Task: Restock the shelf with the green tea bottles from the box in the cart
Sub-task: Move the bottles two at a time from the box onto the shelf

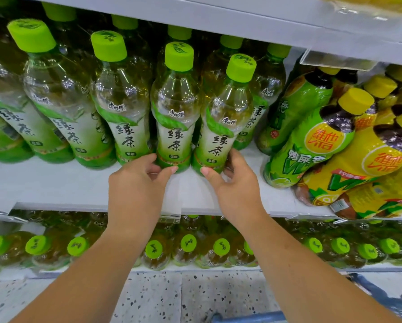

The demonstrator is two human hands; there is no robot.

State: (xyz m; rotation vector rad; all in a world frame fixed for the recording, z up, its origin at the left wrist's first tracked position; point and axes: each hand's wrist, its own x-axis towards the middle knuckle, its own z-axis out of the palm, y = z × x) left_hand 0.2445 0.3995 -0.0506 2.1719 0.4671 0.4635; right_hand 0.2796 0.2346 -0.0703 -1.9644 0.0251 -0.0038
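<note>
Two grips, centre frame.
The left hand [137, 183] curls round one bottle [175, 117] at its base, the right hand [236, 185] round its neighbour [224, 127]; both stand on the shelf [55, 183].

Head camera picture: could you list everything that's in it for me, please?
green tea bottles: many, lime caps and green labels, in rows on the shelf
middle shelf: one, white, centre
front bottle: one, green tea, front of its row, held near the base
neighbour bottle: one, green tea, just right of it, also held
yellow-capped bottles: several, green or yellow labels, right end of the same shelf
lower bottles: a row, lime caps, shelf below
upper shelf: one, white, overhead
floor: pale, speckled, bottom
cart: blue frame, bottom right; box not in view
left hand: grips the front bottle
right hand: grips the neighbour bottle
</note>
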